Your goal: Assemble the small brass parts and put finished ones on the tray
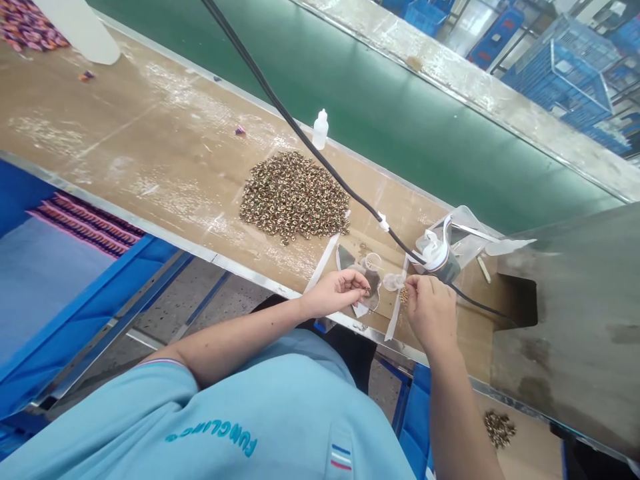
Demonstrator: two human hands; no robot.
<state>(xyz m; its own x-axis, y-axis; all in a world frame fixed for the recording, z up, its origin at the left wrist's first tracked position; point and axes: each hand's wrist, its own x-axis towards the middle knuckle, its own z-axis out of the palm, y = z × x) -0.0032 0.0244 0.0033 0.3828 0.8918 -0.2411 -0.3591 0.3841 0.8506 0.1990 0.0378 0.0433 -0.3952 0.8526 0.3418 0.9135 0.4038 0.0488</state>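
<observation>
Thumb and fingers of my left hand are pinched on a small dark brown piece, over a dark, irregular sheet on the bench. My right hand is closed at the fingertips beside a small cluster of golden beads; what it grips is too small to make out. Between the hands lies a small clear round dish. A large pile of brown and gold pieces sits on the brown bench top, beyond my left hand.
A white squeeze bottle stands behind the pile. A black cable crosses above the bench to a white device. At right is a grey metal box; a smaller pile lies below it. Blue bins sit at lower left.
</observation>
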